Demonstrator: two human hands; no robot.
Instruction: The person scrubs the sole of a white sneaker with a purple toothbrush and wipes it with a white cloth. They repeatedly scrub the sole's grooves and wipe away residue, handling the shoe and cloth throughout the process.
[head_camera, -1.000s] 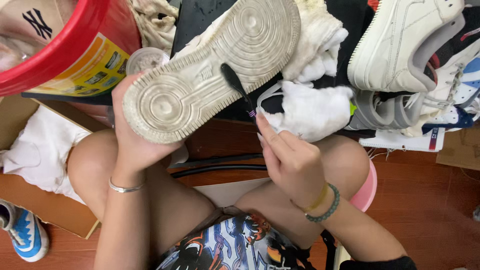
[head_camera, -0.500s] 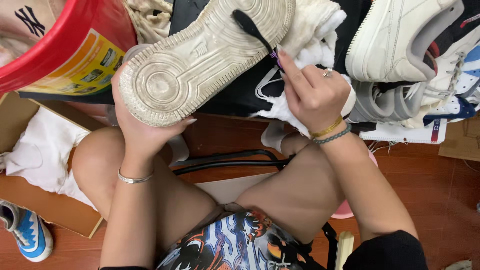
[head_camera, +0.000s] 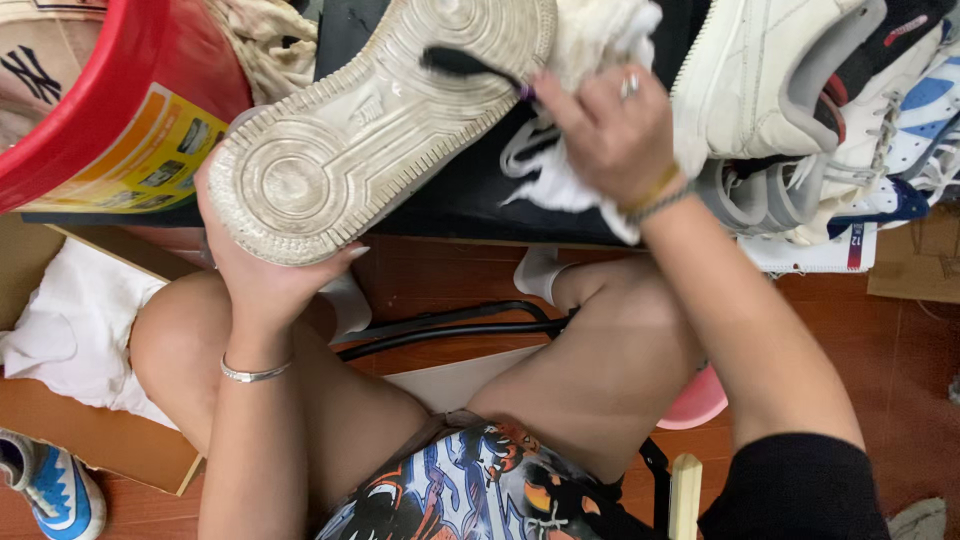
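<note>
Gripping the heel of the upturned shoe (head_camera: 370, 130), whose sole is slanting far-right, the left hand (head_camera: 265, 275) is steadying it while the right hand (head_camera: 610, 130) is pinching a black brush (head_camera: 465, 63) against the toe end.

Reddish-brown wooden floor (head_camera: 900, 400) under a dark table (head_camera: 470, 205), with flattened cardboard (head_camera: 90, 440) lying at the left

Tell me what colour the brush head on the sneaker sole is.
Black, seen in the head view: the brush in the right hand rests on the off-white sneaker sole.
</note>
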